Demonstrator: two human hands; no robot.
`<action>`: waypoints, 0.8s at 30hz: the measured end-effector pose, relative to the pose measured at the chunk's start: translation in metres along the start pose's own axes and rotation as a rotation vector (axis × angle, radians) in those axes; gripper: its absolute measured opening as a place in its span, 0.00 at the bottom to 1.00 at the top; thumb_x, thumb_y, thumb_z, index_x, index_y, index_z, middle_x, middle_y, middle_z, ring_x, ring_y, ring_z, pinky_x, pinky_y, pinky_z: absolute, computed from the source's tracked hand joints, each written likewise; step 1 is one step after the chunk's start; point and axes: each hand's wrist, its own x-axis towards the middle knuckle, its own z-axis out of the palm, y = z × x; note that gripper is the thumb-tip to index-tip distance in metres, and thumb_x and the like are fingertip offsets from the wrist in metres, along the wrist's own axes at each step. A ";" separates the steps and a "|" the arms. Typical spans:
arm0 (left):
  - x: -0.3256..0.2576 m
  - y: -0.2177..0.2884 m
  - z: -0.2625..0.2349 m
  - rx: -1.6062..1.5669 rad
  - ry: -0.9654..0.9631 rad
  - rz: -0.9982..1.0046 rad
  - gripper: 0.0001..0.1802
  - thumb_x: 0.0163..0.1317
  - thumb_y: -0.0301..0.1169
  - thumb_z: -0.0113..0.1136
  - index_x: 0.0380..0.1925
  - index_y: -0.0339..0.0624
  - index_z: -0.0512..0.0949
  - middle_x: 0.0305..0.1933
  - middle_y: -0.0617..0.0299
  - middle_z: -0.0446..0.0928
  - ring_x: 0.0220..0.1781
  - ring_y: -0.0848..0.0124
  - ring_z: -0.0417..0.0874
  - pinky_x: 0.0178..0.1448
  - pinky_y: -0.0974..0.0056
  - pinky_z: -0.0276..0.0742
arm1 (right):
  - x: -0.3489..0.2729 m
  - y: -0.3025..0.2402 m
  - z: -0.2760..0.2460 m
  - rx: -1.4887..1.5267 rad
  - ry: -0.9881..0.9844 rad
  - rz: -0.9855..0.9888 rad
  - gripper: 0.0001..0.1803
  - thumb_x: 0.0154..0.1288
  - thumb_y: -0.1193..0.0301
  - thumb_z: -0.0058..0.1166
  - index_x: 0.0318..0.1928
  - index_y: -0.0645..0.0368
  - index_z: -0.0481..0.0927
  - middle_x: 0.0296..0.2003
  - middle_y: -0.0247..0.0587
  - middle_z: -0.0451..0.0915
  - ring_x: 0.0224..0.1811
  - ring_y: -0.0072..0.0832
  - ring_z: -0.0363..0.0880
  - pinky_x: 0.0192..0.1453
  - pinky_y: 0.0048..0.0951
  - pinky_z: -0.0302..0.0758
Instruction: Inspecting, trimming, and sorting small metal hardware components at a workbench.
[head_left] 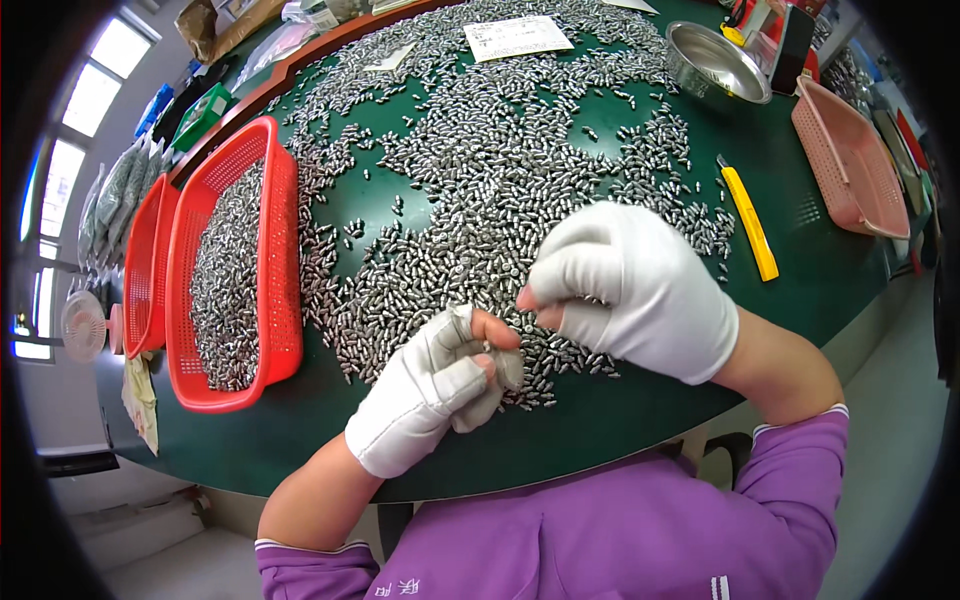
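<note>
Small silvery metal parts, short and pointed with a ringed waist, lie spread in a thick layer over the green table. Both hands wear white gloves that leave the thumb and index fingertips bare. My left hand is closed at the near edge of the parts, its fingers curled in and thumb tip near the index finger. Just to its right, my right hand hovers low over the parts with thumb and index fingertip brought together. Whatever either hand holds is too small or hidden to make out.
A red basket full of the same parts stands at left, another red basket beside it. At right are a yellow utility knife, a pink basket and a steel bowl. Paper lies on the far parts.
</note>
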 end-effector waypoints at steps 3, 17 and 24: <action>-0.001 0.002 0.003 -0.036 -0.046 -0.065 0.19 0.67 0.41 0.60 0.50 0.43 0.68 0.38 0.63 0.74 0.25 0.82 0.66 0.27 0.76 0.57 | -0.001 -0.006 0.011 0.044 -0.115 -0.048 0.06 0.51 0.73 0.62 0.32 0.56 0.83 0.27 0.40 0.79 0.25 0.37 0.79 0.26 0.33 0.76; 0.001 -0.002 0.001 0.006 0.071 0.025 0.12 0.70 0.40 0.54 0.39 0.43 0.72 0.27 0.63 0.73 0.17 0.82 0.57 0.24 0.74 0.56 | -0.008 0.012 0.003 -0.521 -0.186 0.169 0.08 0.55 0.67 0.61 0.33 0.55 0.80 0.34 0.39 0.76 0.39 0.39 0.79 0.43 0.38 0.77; 0.002 -0.004 -0.002 -0.019 0.038 0.037 0.12 0.70 0.41 0.55 0.40 0.44 0.70 0.25 0.64 0.68 0.17 0.82 0.56 0.25 0.73 0.56 | -0.011 0.013 0.006 -0.583 -0.141 0.122 0.06 0.51 0.72 0.63 0.31 0.54 0.80 0.29 0.35 0.77 0.34 0.38 0.78 0.38 0.37 0.76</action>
